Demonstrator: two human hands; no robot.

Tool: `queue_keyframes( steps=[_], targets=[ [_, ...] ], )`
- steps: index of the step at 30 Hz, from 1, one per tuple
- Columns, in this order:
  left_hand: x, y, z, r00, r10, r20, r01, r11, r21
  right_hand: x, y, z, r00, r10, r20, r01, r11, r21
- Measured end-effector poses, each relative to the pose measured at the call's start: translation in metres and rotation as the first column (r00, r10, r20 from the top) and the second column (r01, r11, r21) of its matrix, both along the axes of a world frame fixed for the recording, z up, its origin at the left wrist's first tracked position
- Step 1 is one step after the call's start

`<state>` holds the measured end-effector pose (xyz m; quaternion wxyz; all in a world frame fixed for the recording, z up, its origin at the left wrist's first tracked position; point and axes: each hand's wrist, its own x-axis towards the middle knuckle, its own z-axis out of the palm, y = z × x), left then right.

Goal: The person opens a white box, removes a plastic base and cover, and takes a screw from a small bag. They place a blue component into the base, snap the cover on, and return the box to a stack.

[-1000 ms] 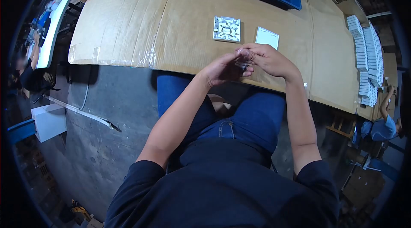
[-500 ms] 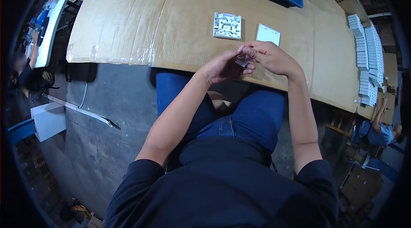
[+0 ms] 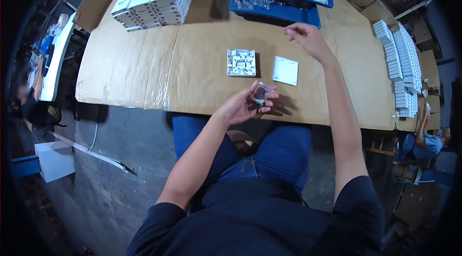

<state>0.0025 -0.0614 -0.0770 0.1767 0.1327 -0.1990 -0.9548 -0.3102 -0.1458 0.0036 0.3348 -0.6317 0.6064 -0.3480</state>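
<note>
In the head view, my left hand [image 3: 242,105] grasps a small clear plastic bag [image 3: 261,94], with a square white-and-grey casing [image 3: 241,63] at its twelve o'clock. My right hand [image 3: 309,41] hovers toward half past one, fingers curled; I cannot tell whether it grips anything.

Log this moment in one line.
Left hand: holds clear packet | Right hand: near blue tray, contents unclear | Table: white module beside white panel
</note>
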Motion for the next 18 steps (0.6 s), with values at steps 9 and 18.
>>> queue_keyframes(
  steps=[9,18],
  targets=[
    [-0.002,-0.002,-0.001,1.000,-0.008,-0.026,0.009,0.999,0.050,-0.059,-0.107,0.000,0.734,-0.490,-0.470,0.336,0.864,-0.375],
    [-0.005,-0.006,-0.001,0.999,-0.044,0.000,0.044,0.995,0.087,-0.082,-0.170,-0.014,0.613,-0.553,-0.565,0.393,0.833,-0.389]
  ],
)
